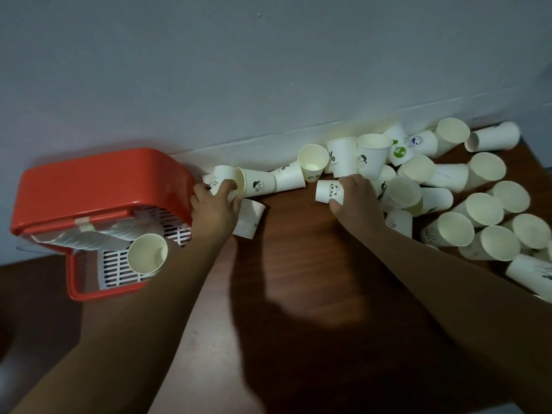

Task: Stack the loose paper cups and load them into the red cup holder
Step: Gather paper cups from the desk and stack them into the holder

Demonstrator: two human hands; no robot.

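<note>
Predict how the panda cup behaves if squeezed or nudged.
Probably light and crushable: the panda cup looks like thin paper, so a hard squeeze likely dents it. Lying sideways on the table and tapered, it would likely roll in an arc.

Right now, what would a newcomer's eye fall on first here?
The red cup holder sits at the left against the wall, a stack of cups lying inside. A heap of loose paper cups sprawls over the right of the dark table. Between them, the left hand grips a white cup beside the holder and the right hand grips a panda cup.
</note>
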